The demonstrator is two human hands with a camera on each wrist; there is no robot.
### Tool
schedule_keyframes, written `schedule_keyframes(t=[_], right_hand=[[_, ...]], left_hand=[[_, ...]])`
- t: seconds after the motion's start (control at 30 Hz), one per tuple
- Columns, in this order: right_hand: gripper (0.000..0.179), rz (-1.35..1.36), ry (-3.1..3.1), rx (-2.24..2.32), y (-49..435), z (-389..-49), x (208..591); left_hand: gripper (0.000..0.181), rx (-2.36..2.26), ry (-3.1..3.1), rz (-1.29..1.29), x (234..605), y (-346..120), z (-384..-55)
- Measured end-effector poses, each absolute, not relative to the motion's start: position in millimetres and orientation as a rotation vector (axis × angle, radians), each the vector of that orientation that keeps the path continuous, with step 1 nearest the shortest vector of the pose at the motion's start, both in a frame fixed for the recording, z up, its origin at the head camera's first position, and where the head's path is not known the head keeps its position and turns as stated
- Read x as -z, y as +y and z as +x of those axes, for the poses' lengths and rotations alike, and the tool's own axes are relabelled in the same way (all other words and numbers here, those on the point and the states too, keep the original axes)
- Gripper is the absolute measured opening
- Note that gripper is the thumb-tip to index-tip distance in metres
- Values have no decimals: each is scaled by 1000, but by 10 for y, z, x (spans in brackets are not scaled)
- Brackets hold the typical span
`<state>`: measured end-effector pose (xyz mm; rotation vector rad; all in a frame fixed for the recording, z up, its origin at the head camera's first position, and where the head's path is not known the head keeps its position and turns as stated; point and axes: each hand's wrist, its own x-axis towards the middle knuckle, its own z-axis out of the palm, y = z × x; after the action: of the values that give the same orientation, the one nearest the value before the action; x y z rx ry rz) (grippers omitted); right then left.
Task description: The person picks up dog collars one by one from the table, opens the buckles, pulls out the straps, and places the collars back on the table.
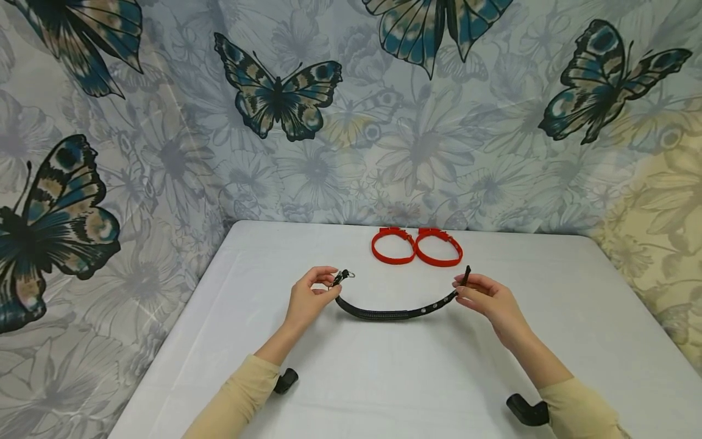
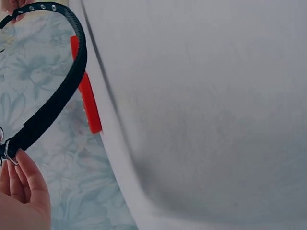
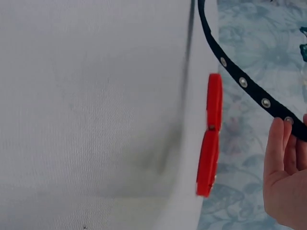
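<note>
A black pet collar hangs in a shallow curve between both hands, over the white table. My left hand pinches its buckle end, where a metal ring shows in the head view. My right hand pinches the other end, and the tip sticks up past the fingers. Metal eyelets run along that half of the collar in the right wrist view. In the left wrist view the thumb and fingers of the left hand grip beside a metal loop.
Two red collars, buckled into rings, lie side by side near the back edge of the white table. Behind it hangs a butterfly-patterned cloth. Black wrist-worn pieces jut from both sleeves.
</note>
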<state>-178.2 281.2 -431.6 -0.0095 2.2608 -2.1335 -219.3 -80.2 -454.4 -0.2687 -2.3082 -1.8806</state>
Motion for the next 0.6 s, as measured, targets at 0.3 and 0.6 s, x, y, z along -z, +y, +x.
schedule_keyframes(t=[0.3, 0.6], right_hand=[[28, 98, 2244, 2267, 2954, -1883, 4388], [21, 216, 2086, 2443, 3091, -1949, 4426]], left_hand=[[35, 1798, -2300, -269, 4622, -758, -2357], [42, 1856, -2264, -271, 4651, -732, -2478]])
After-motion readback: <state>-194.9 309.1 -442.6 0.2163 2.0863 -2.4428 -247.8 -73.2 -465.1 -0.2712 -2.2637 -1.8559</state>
